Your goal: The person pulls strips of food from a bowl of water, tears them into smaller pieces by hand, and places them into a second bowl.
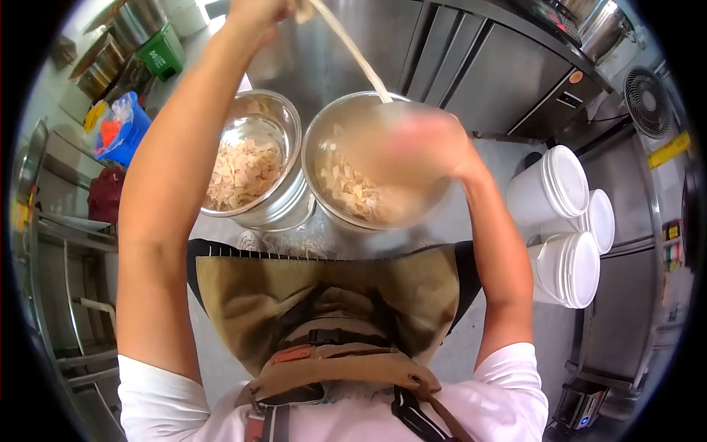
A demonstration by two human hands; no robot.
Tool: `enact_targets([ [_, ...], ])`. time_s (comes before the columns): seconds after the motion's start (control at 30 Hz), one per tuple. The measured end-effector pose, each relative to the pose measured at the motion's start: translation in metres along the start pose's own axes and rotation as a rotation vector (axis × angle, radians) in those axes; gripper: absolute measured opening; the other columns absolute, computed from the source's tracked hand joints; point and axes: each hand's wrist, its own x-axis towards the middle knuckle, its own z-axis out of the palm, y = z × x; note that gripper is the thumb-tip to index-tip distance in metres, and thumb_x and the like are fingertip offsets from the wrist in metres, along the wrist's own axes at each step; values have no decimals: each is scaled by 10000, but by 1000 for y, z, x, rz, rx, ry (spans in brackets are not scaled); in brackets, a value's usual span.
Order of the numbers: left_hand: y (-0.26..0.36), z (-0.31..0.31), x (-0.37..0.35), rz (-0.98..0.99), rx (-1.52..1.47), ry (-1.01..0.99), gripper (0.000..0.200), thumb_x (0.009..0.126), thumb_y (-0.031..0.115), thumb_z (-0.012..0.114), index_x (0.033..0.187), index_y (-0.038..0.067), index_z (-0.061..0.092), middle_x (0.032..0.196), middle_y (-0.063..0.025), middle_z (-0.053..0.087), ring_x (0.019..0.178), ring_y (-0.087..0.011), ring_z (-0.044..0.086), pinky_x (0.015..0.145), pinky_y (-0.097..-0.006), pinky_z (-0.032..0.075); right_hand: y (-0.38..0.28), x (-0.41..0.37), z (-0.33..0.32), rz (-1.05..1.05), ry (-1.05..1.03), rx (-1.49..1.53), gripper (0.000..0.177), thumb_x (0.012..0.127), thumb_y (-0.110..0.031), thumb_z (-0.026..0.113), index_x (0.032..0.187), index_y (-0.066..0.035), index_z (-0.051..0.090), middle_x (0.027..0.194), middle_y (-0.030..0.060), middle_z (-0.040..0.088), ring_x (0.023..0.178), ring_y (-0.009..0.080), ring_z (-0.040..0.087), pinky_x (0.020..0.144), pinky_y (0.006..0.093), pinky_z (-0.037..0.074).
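Note:
My left hand [261, 13] is raised at the top edge, partly cut off, with its fingers closed on a long pale strip [346, 44]. The strip slants down to the rim of the right metal bowl [309, 166]. Over that bowl my right hand [431, 147] is smeared by motion. A pinkish-red blur shows at it, and I cannot make out what it is. Below it in the bowl lie pale cut pieces [353, 188]. To the left, a second metal bowl [293, 118] holds more cut pieces [247, 173], partly hidden behind my left forearm.
Lidded white buckets [567, 180] stand on the floor at right. Steel cabinets [501, 70] line the front. At left are a blue bin [129, 144], a green bin [160, 53] and metal racks. A black fan [646, 102] is at far right.

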Motion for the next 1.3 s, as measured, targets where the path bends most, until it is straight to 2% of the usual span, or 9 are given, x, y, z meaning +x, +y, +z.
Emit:
enact_targets([
  [0.1, -22, -34, 36, -110, -266, -57, 148, 911, 216, 527, 794, 130, 559, 633, -15, 459, 537, -167, 436, 547, -335, 429, 10, -2, -3, 35, -32, -5, 155, 915, -101, 609, 923, 39, 675, 823, 64, 697, 776, 119, 647, 757, 263, 508],
  [0.2, -23, -52, 47, -162, -382, 213, 163, 916, 215, 514, 767, 152, 530, 643, -12, 441, 580, -174, 450, 575, -393, 444, 13, -2, -3, 45, -47, 7, 159, 920, -98, 603, 920, 45, 674, 819, 71, 695, 768, 123, 649, 744, 262, 517],
  [0.33, -29, -88, 56, -106, -361, 441, 199, 921, 181, 605, 939, -17, 608, 823, -104, 616, 665, -189, 580, 624, -336, 498, 15, -2, -5, 55, -65, -18, 166, 926, -99, 597, 916, 50, 670, 809, 75, 688, 762, 131, 650, 733, 267, 526],
  [0.57, -36, -109, 43, -139, -439, 492, 174, 947, 123, 522, 957, -51, 536, 878, -150, 581, 762, -267, 602, 689, -452, 554, 8, -1, -12, 133, -122, 2, 149, 918, -57, 572, 937, 58, 666, 836, 94, 690, 782, 157, 661, 747, 285, 528],
  [0.87, -87, -26, -84, -489, -372, -346, 159, 868, 142, 588, 928, -4, 577, 868, -124, 590, 607, -226, 584, 529, -326, 536, 9, 12, -3, 102, -94, 27, 182, 930, -65, 543, 999, 65, 650, 921, 96, 688, 855, 165, 654, 784, 303, 524],
  [1.0, -79, 17, -159, -396, -151, -521, 343, 868, 217, 649, 1153, 30, 611, 947, -77, 656, 517, -75, 491, 393, -203, 331, 10, 19, 0, 129, -58, -174, 175, 920, -78, 568, 1016, 33, 663, 917, 71, 678, 828, 109, 616, 745, 273, 504],
  [1.1, -83, 25, -178, -487, -175, -701, 352, 847, 212, 675, 1154, 46, 637, 1000, -57, 645, 789, -105, 571, 567, -253, 445, 13, 22, 3, 22, 5, -362, 158, 909, -90, 589, 983, 12, 684, 867, 43, 669, 779, 77, 586, 695, 252, 483],
  [1.2, -102, 26, -183, -582, -372, -819, 397, 865, 203, 682, 1234, 79, 601, 944, -40, 668, 571, -54, 510, 432, -189, 341, 7, 20, 5, 8, 6, -446, 146, 900, -90, 598, 940, 5, 702, 800, 12, 658, 737, 67, 572, 649, 252, 470],
  [1.3, -100, 24, -185, -594, -165, -792, 301, 873, 176, 670, 1152, 64, 660, 908, -44, 685, 638, -76, 559, 498, -230, 416, -2, 15, 3, -68, -64, -567, 143, 878, -107, 621, 890, 5, 711, 716, 30, 652, 666, 82, 566, 608, 277, 465],
])
